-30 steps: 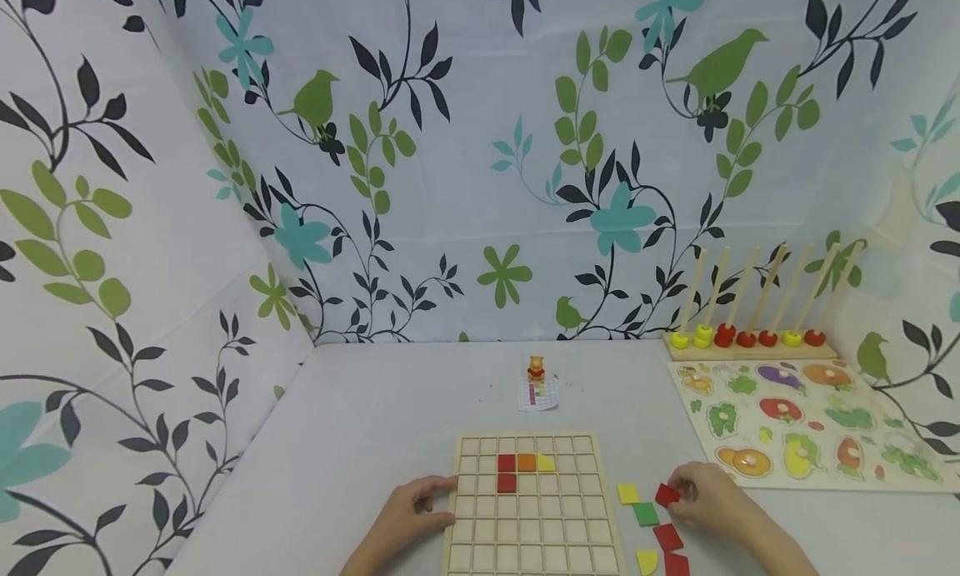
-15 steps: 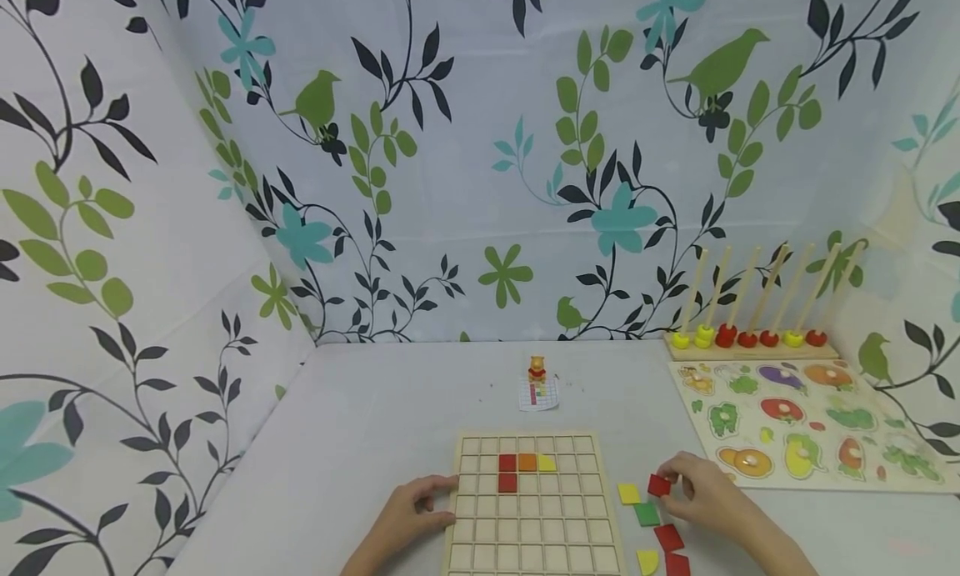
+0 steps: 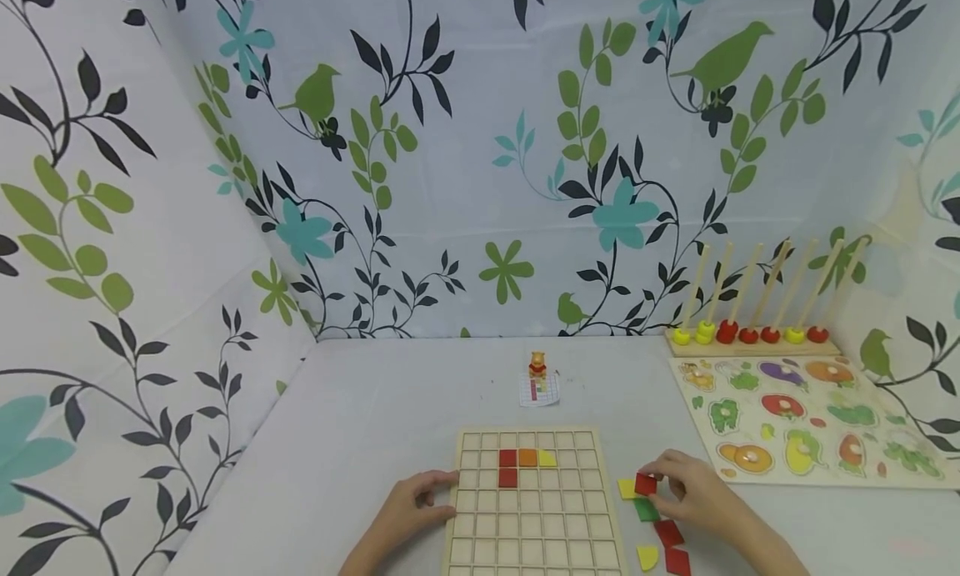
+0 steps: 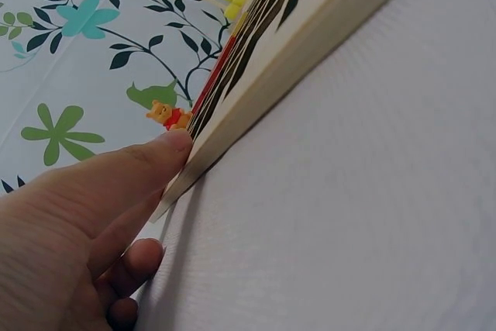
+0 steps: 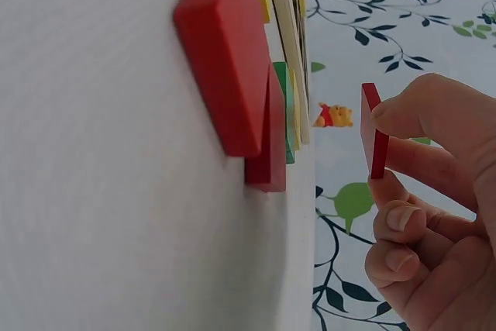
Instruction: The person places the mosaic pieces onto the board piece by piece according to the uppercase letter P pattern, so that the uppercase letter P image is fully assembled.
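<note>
Between thumb and fingers, my right hand [image 3: 693, 494] pinches a red square tile [image 3: 645, 483], raised over the yellow tile [image 3: 626, 488] and green tile [image 3: 646, 510]. The right wrist view shows this held tile [image 5: 373, 131] edge-on, above the table. At the left edge of a wooden grid board [image 3: 540, 526], my left hand [image 3: 405, 509] holds the rim, its thumb [image 4: 147, 164] on the edge in the left wrist view. The board's upper cells hold a red tile [image 3: 507, 458], an orange one [image 3: 527, 458], a yellow rounded one [image 3: 547, 458] and a lower red one [image 3: 507, 478].
Right of the board lie two red tiles [image 3: 669, 533] and a yellow rounded piece [image 3: 647, 558]. A bear figurine [image 3: 537, 363] stands on a paper pattern card [image 3: 540, 390] behind it. A vegetable puzzle [image 3: 817, 426] and a bead rack [image 3: 750, 348] occupy the back right.
My right hand has lifted the red tile and carried it left, from beside the green tile to over the yellow and green tiles. My left hand stays at the board.
</note>
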### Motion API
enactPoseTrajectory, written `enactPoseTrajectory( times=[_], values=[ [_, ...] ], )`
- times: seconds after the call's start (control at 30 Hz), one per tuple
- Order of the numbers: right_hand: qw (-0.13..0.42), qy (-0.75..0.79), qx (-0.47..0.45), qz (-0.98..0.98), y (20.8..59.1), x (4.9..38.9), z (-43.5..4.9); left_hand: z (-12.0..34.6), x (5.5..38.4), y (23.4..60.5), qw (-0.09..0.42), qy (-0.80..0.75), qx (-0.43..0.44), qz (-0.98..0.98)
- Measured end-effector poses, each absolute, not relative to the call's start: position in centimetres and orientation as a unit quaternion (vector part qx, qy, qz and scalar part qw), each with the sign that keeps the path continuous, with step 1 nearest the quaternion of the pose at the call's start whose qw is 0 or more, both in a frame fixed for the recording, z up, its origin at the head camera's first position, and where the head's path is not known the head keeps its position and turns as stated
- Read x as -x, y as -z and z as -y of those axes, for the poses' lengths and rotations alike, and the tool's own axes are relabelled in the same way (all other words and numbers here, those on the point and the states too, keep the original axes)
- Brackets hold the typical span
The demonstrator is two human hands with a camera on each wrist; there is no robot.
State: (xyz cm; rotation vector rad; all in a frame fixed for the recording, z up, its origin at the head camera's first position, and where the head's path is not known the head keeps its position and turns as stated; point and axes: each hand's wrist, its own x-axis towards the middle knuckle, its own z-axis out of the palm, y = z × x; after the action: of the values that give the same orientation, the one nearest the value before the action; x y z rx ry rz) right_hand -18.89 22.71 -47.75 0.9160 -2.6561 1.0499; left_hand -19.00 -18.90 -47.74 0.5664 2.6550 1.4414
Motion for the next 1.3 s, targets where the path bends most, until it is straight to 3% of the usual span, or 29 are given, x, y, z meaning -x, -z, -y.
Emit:
enactPoseTrajectory(
  times=[0.33,0.87,1.13,1.3],
  values=[
    [0.112,-0.362,-0.336,0.862,46.3,19.8,-19.0,19.1,19.1,47.8,0.035,-0.464,-0.192,-0.864],
    [0.068,-0.359,-0.401,0.84,43.6,21.8,-11.4,20.1,20.8,51.0,0.031,-0.467,-0.187,-0.864],
    [0.043,-0.349,-0.428,0.832,44.9,22.1,-9.1,19.5,20.2,49.3,0.032,-0.467,-0.189,-0.863],
    [0.032,-0.353,-0.437,0.826,46.1,21.8,-8.1,19.8,20.4,50.3,0.031,-0.472,-0.201,-0.858]
  ],
)
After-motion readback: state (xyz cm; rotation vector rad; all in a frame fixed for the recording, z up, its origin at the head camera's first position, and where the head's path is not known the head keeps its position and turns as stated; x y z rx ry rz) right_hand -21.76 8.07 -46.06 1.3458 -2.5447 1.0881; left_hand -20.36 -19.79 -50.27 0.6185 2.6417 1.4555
